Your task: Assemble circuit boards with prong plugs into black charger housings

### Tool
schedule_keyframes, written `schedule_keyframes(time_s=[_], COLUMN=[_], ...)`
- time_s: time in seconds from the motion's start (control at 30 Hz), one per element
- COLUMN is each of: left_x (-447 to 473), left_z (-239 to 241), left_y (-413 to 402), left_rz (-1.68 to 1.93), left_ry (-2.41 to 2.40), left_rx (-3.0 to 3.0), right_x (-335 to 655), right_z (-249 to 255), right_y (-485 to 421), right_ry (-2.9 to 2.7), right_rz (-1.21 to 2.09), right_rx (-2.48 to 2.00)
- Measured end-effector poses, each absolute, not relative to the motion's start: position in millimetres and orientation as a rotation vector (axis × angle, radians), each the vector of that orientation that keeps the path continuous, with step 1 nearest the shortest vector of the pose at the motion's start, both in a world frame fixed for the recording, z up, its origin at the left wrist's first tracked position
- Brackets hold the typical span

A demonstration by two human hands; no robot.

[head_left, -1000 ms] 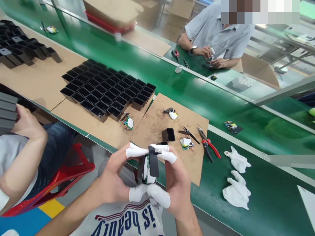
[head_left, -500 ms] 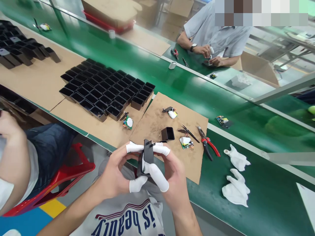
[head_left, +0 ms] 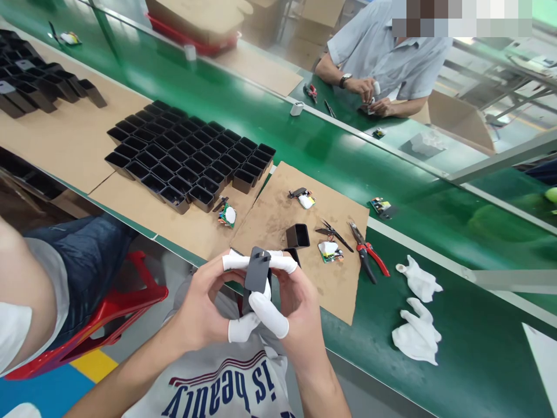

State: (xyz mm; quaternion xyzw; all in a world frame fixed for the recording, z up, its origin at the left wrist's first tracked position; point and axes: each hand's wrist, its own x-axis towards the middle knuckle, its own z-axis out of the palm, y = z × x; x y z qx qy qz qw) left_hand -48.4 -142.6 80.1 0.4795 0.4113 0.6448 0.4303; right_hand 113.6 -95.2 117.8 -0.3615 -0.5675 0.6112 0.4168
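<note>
My left hand (head_left: 205, 307), with white finger cots on thumb and finger, is closed around a small black plastic housing (head_left: 246, 302). My right hand (head_left: 303, 310), also in white cots, grips a flat black end cover (head_left: 257, 273) with small metal prongs at its top edge. The cover lies over the housing's near side; the inside is mostly hidden by fingers. Beyond the hands an open black housing (head_left: 297, 236) rests on the cardboard mat (head_left: 265, 223), and part of another shows behind my right fingers. A circuit board (head_left: 330, 252) with a white pad lies to its right.
Tweezers (head_left: 335, 235) and red-black pliers (head_left: 369, 252) lie at the right. Many black housings (head_left: 187, 154) stand in rows at left. Crumpled white cloths (head_left: 418, 334) are on the green table. A co-worker (head_left: 383, 64) sits across the belt; another person's leg (head_left: 82, 249) is at left.
The black cover has turned so its flat face shows more, and my right thumb has shifted slightly left. On the green belt, a circuit board and a small white box have moved left.
</note>
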Motion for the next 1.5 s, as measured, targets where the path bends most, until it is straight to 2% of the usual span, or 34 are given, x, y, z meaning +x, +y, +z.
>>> schedule_keyframes(time_s=[0.33,0.6,0.87,1.5], left_x=[-50,-51,-51,-49], left_z=[81,71,69,62], left_y=[-143,-147,-146,-142], left_rz=[1.602,1.587,1.616,1.601], left_ry=[1.189,1.120,1.111,1.114], left_rx=[1.379,1.360,1.380,1.420], right_x=[113,118,119,120], right_z=[114,113,109,103], right_y=[-92,-92,-104,-109], right_ry=[-1.403,-1.445,-1.406,-1.286], right_rz=[1.470,1.383,1.499,1.429], right_rx=[-1.042,-1.065,-1.007,-1.060])
